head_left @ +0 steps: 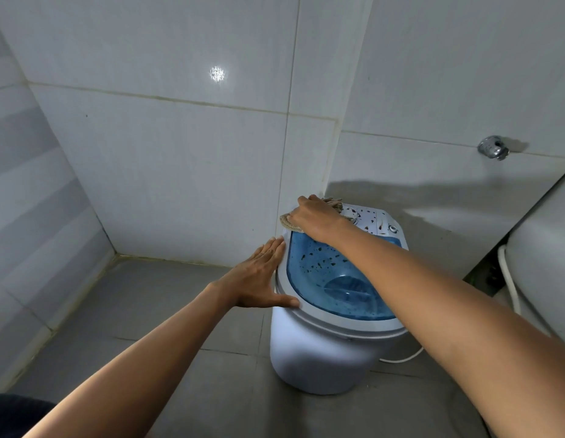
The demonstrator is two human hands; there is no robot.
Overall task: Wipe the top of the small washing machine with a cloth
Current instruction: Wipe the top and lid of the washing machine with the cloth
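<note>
1. Mostly a tipping or sliding risk: the small washing machine [322,352] stands free on the floor, so a hard push at its far edge could shift it.
2. Left hand [259,279]: released, fingers flat, palm braced on the near-left rim, holding nothing.
3. Blue lid [331,276] looks speckled, probably unwiped.
4. Right hand [316,216]: clenched over the cloth [289,223], pressing it on the far-left top corner; cloth could snag the control knob [392,228] just right.
</note>
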